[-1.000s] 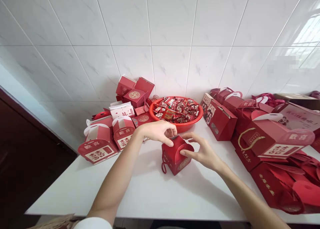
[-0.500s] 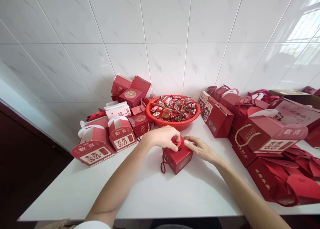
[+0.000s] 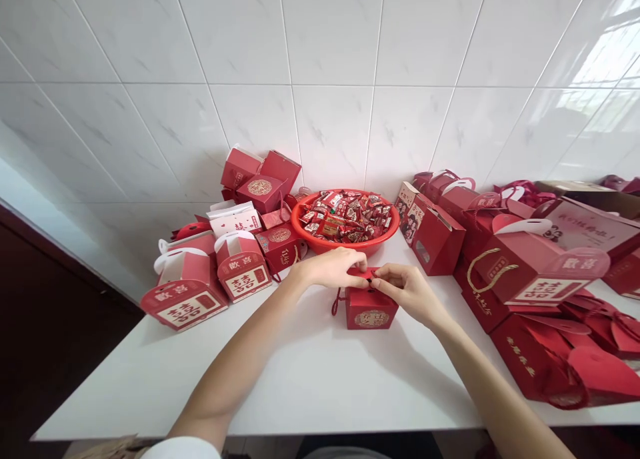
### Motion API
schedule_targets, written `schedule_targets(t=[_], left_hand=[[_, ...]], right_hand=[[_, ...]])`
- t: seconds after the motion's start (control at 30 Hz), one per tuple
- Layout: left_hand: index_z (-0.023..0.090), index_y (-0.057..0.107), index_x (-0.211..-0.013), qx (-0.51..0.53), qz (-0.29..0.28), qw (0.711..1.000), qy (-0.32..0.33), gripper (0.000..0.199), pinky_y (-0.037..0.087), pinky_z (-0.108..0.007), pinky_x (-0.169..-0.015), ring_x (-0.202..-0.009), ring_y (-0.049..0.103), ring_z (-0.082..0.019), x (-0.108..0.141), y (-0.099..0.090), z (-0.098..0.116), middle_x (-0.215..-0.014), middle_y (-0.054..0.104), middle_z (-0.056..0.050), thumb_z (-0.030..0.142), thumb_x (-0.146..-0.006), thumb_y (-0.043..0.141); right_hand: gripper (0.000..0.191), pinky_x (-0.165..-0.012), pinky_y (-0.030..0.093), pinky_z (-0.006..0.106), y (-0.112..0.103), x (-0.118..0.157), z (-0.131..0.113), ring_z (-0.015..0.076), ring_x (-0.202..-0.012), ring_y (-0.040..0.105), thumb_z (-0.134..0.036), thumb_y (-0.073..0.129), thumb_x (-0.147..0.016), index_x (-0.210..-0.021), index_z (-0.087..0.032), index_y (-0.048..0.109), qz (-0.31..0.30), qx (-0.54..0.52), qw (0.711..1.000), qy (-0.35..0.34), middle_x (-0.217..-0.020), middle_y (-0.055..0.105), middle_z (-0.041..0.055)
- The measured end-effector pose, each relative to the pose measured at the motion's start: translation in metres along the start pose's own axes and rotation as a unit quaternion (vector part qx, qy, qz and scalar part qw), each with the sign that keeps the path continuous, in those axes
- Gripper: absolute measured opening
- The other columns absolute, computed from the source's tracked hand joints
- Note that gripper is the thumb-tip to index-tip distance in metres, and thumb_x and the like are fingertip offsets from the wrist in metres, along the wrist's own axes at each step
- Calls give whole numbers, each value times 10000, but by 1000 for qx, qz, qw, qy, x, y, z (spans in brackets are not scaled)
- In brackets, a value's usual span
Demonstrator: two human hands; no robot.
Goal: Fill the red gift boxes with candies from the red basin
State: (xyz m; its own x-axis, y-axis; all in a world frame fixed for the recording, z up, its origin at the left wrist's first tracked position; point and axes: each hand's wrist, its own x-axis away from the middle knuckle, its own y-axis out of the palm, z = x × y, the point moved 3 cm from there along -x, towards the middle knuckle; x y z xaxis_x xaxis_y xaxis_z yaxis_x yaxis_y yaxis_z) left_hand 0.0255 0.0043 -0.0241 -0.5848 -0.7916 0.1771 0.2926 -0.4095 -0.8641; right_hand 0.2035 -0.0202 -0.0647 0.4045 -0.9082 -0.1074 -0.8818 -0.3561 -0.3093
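The white worktop (image 3: 320,389) carries a small red box (image 3: 371,312) near its middle, a round red basin (image 3: 345,247) behind that, a cluster of boxes (image 3: 242,267) on the left and a larger pile of red boxes (image 3: 525,272) on the right.

On a table (image 3: 300,392), one box (image 3: 371,315) near the middle — behind it, a basin (image 3: 325,245) holding sweets (image 3: 345,215), then a wall (image 3: 333,132); clustered boxes (image 3: 243,265) left, stacked boxes (image 3: 525,260) right.
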Motion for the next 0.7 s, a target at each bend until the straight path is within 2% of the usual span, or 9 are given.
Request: schedule_targets(t=[0.1,0.2,0.27,0.37,0.47,0.53,0.6,0.7], left_hand=[[202,525,-1276,22,-45,997,-58,573,467,-312,-806,-1022,632,-250,7,-4,-13,-1190,656,-88,520,-815,644],[227,464,-1349,98,-70,992,-33,698,490,-305,-833,-1057,635,-230,8,-4,-19,-1313,599,-91,410,-730,728],[227,458,-1348,156,-69,985,-14,733,509,-297,-796,-1005,656,-210,8,-4,-18,-1358,562,-104,314,-681,750],[224,502,-1290,199,-47,979,-22,664,522,-287,-726,-827,667,-152,11,-8,-14,-1337,566,-102,206,-658,708],[205,569,-1174,273,23,961,-16,512,542,-315,-765,-737,663,-113,22,-22,-6,-1316,578,-103,186,-675,682],[197,589,-1142,354,88,931,22,448,549,-357,-845,-793,688,-133,30,-32,2,-1322,581,-110,224,-709,703],[203,593,-1166,414,128,899,67,447,537,-400,-930,-943,703,-191,38,-39,12,-1350,578,-118,287,-750,731],[212,572,-1246,446,114,881,111,551,509,-440,-1016,-1214,619,-296,46,-37,32,-1436,535,-145,385,-765,779]], right_hand=[[349,-613,455,291,2,-1,1,178,-684,612,-502,620,-831,-846,-159,685,1,57,998,-13,-801,709,63],[316,-584,443,281,4,-1,0,176,-672,605,-465,605,-828,-833,-159,683,-11,72,997,-19,-787,701,59],[300,-591,463,286,4,-1,-2,189,-696,625,-451,618,-812,-841,-159,682,-10,70,997,-14,-798,707,63],[318,-639,508,306,1,-1,-4,216,-781,659,-465,634,-808,-885,-160,682,-10,55,998,-14,-867,722,75],[359,-695,533,322,-5,-1,-9,227,-858,664,-495,640,-817,-943,-162,680,-3,43,999,-24,-943,716,83],[384,-680,531,316,-10,0,-17,217,-844,658,-511,646,-819,-987,-167,675,14,43,999,-28,-962,706,80],[400,-617,510,298,-13,2,-27,189,-765,636,-528,648,-826,-995,-166,672,27,39,998,-36,-975,700,79],[396,-585,486,287,-13,8,-46,158,-698,602,-520,660,-836,-1013,-166,680,37,30,997,-55,-1025,710,85]])
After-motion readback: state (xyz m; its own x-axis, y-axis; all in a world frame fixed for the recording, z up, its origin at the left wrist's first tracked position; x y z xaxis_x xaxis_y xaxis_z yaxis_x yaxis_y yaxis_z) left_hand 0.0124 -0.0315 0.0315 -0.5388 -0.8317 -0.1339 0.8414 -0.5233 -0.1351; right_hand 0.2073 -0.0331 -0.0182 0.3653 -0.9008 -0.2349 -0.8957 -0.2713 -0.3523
